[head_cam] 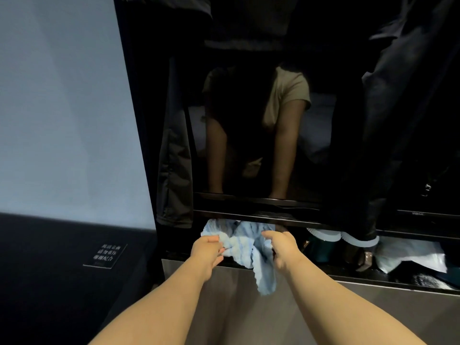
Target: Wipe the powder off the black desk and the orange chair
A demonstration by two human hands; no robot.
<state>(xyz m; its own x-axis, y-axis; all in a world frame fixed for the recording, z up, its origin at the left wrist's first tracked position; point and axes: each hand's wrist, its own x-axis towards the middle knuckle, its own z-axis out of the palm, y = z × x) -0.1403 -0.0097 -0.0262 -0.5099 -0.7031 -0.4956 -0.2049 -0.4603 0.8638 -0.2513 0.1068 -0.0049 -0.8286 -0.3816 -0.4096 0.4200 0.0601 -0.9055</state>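
Pale blue cloth (245, 244) low centre, bunched between both hands. Left hand (206, 250) at its 9 o'clock, fingers curled, pinching fold; right hand (281, 247) at 3 o'clock, clamped on other edge. Loose tail hangs toward 6 o'clock over grey panel (373, 310). Glossy black screen (249, 150) at 12 o'clock. Black surface (49, 290) with small sign (105, 255) at 8 o'clock — apart from cloth.

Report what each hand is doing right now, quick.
Left hand: grips the crumpled light blue striped cloth.
Right hand: holds the same cloth at its other side.
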